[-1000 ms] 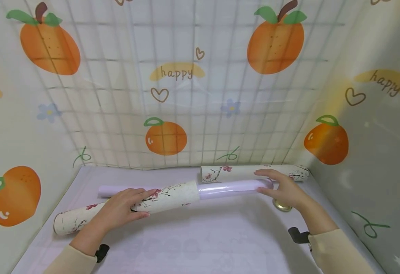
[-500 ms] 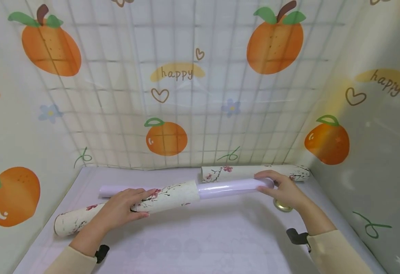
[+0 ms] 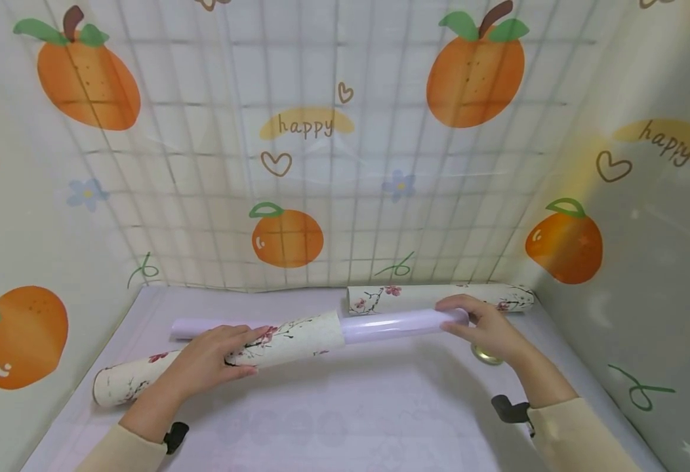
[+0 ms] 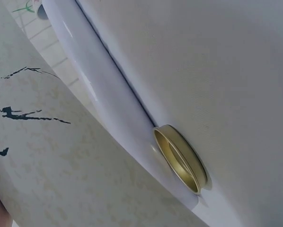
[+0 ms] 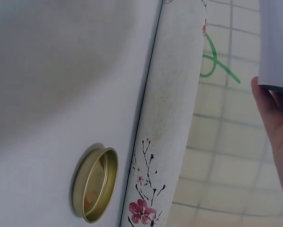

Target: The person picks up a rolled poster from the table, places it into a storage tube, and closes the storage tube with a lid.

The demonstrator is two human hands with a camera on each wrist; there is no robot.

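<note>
My left hand (image 3: 206,357) grips a white cardboard tube (image 3: 298,337) printed with blossom branches, its right end raised and its left end low near the table. Out of the tube's right end sticks a glossy light-purple roll (image 3: 392,326). My right hand (image 3: 489,331) pinches the roll's far end between thumb and fingers; in the right wrist view the fingertips touch the rim of the roll (image 5: 276,45). How deep the roll sits in the tube is hidden.
A second blossom-print tube (image 3: 422,298) lies along the back wall. Near my right hand is a gold lid (image 3: 485,354). Behind my left hand lies another purple roll (image 3: 203,326), with a second gold lid (image 4: 181,158) beside it. Patterned cloth walls (image 3: 345,196) enclose the table.
My right hand and the end of the purple roll have shifted slightly left, toward the tube. The left hand keeps its grip and has hardly moved.
</note>
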